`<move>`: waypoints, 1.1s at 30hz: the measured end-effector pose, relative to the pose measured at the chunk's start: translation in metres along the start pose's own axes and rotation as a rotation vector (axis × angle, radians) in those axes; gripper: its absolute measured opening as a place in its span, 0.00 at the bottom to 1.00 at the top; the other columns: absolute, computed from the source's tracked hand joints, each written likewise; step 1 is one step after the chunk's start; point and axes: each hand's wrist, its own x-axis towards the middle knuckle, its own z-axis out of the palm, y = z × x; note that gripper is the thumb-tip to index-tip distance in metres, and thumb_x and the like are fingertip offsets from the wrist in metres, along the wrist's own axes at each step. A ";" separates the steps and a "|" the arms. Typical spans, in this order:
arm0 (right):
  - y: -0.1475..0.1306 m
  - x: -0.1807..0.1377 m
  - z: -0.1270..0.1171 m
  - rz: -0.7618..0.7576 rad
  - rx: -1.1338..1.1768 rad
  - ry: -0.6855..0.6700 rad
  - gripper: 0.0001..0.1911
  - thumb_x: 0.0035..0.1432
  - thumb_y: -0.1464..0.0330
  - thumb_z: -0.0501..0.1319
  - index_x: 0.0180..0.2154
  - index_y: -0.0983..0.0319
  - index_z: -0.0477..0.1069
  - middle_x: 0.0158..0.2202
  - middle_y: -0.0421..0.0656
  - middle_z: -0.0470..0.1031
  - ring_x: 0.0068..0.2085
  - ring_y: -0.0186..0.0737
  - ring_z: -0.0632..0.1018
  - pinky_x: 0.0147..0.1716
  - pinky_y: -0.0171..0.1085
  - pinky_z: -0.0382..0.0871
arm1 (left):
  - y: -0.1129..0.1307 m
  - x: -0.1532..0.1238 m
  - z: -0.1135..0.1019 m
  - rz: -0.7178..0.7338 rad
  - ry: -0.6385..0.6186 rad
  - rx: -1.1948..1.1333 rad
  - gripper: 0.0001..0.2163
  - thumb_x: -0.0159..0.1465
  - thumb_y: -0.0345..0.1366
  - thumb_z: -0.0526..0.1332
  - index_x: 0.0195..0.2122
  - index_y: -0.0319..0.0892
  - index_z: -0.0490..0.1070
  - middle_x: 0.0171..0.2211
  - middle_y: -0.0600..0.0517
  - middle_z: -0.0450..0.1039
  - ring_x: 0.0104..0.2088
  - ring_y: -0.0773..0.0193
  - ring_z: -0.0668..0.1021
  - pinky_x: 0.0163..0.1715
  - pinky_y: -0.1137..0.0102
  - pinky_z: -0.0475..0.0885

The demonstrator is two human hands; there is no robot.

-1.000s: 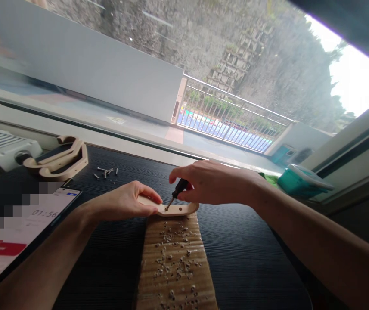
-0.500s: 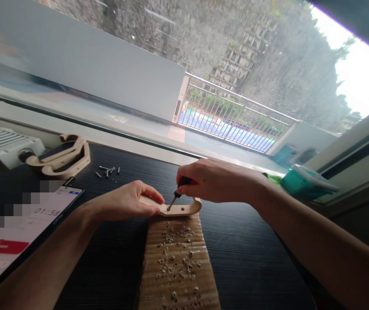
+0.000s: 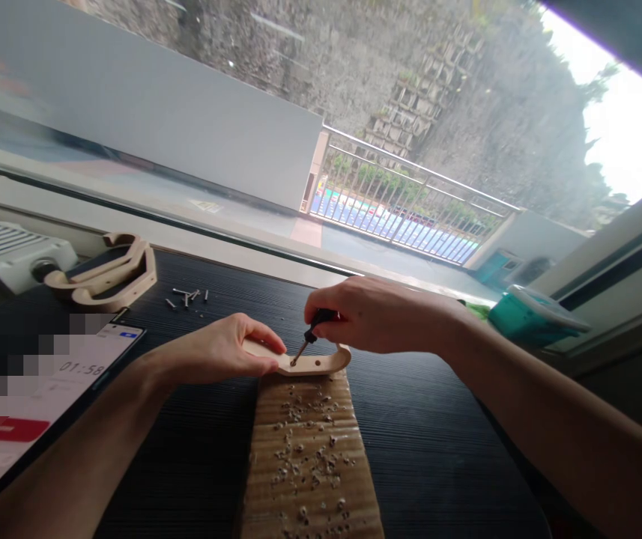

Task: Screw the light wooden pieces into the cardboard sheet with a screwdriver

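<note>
A pale wooden hook point(image 3: 329, 364) with a curled end and screw holes lies across the far end of a brown board point(image 3: 309, 464) pitted with many small holes. My left hand point(image 3: 236, 348) pinches the hook's left part between thumb and fingers. In my right hand point(image 3: 365, 314) is a dark-handled screwdriver point(image 3: 314, 329), held at a slant. Its tip meets the hook at the left of two visible holes. Whether a screw head sits under the tip is too small to tell.
Several loose screws point(image 3: 186, 296) lie on the black table point(image 3: 427, 442). More wooden hooks point(image 3: 110, 273) are stacked at the left, beside a white ridged device point(image 3: 11, 247). A phone point(image 3: 73, 389) showing a timer lies at left. A teal box point(image 3: 534, 318) stands by the window at right.
My right hand and the screwdriver handle have shifted very slightly, with the tip staying at the same hole. My left hand and the hook look unmoved.
</note>
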 end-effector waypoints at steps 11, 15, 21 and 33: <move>-0.001 0.000 0.002 0.054 -0.014 0.005 0.15 0.59 0.61 0.55 0.42 0.61 0.73 0.31 0.42 0.76 0.27 0.32 0.69 0.27 0.33 0.55 | 0.004 -0.001 0.001 -0.011 -0.001 0.019 0.19 0.51 0.45 0.62 0.42 0.43 0.76 0.40 0.55 0.80 0.44 0.56 0.78 0.41 0.72 0.71; -0.003 -0.003 -0.002 0.029 -0.014 0.009 0.17 0.56 0.65 0.57 0.48 0.58 0.71 0.33 0.40 0.77 0.27 0.32 0.69 0.27 0.32 0.54 | 0.003 -0.001 0.001 -0.005 -0.008 0.012 0.19 0.51 0.45 0.62 0.42 0.43 0.76 0.41 0.55 0.80 0.45 0.56 0.78 0.41 0.72 0.71; 0.000 -0.001 -0.001 -0.019 -0.020 -0.010 0.11 0.57 0.68 0.55 0.38 0.60 0.75 0.29 0.40 0.75 0.26 0.31 0.67 0.27 0.33 0.53 | 0.002 0.000 0.000 -0.006 -0.007 0.023 0.18 0.52 0.43 0.62 0.43 0.42 0.76 0.41 0.54 0.80 0.44 0.56 0.78 0.41 0.73 0.71; -0.003 0.005 0.002 0.022 -0.014 0.009 0.14 0.60 0.61 0.54 0.39 0.63 0.73 0.30 0.42 0.75 0.26 0.32 0.67 0.27 0.33 0.54 | 0.003 -0.001 0.001 -0.003 -0.005 0.023 0.18 0.53 0.43 0.63 0.43 0.42 0.76 0.41 0.53 0.80 0.44 0.56 0.78 0.41 0.73 0.71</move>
